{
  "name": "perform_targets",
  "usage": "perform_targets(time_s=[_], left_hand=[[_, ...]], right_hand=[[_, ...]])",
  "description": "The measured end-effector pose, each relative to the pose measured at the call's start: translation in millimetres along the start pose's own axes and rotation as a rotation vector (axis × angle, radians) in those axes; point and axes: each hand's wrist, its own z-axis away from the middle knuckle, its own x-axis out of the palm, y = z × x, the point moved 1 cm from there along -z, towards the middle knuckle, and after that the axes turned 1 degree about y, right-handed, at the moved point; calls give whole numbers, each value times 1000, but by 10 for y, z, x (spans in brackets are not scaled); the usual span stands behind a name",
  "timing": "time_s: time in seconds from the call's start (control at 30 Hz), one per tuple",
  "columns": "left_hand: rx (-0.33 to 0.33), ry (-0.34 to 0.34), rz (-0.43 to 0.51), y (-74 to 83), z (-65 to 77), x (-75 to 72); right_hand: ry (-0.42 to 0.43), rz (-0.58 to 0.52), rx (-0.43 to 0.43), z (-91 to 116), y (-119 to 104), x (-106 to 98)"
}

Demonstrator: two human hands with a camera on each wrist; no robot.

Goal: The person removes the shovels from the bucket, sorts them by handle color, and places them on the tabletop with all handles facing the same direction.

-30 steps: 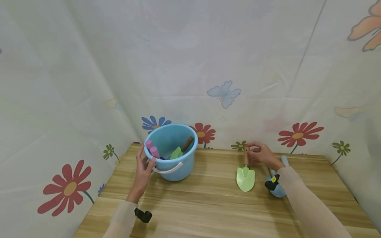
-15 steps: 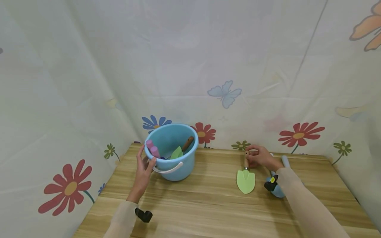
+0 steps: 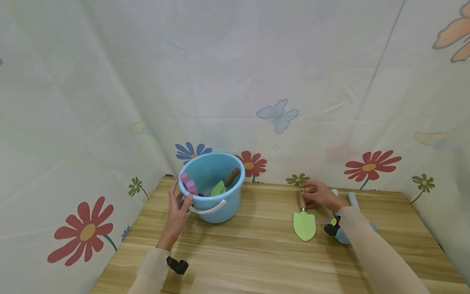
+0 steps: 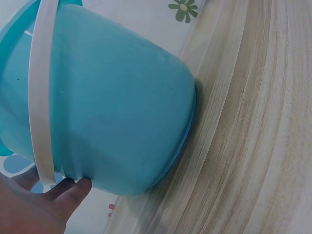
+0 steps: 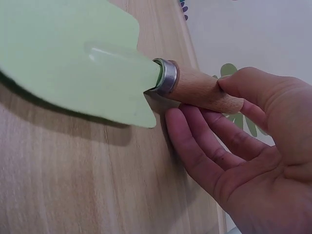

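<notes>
A flower-printed curtain point(image 3: 220, 61) backs the wood-grain desk point(image 3: 264, 261). The blue bucket point(image 3: 222, 211) stands toward its left; the left hand point(image 3: 178, 210) rests spread thumb and fingers against the outside by the rim, not clamped on it, so an uneven push there could slide or tip the bucket.

Well apart to the right is the green trowel point(image 3: 304, 224), blade toward the person; whether its tip touches the desk, I cannot tell. The right hand point(image 3: 321, 196) pinches its wooden handle point(image 5: 200, 92) near the end. With so light a hold behind the blade, the trowel might swing or twist free if lifted, and the wrist, close over the blue tools point(image 3: 353, 200), could knock them.

Counted: one desk; one bucket with one white bail point(image 3: 210, 210); two blue tools, judging by their pale handles, partly hidden by the sleeve; one trowel in hand; two hands, well apart. Inside the bucket, two pink handles point(image 3: 191, 188), one brown handle point(image 3: 232, 177) and one green piece point(image 3: 218, 189) show.
</notes>
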Motion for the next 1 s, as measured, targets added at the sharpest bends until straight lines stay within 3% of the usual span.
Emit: perform_targets(time_s=[1.0], left_hand=[[9,1,-12,19,8,2]], right_hand=[[-10,9,28,-28,36,0]])
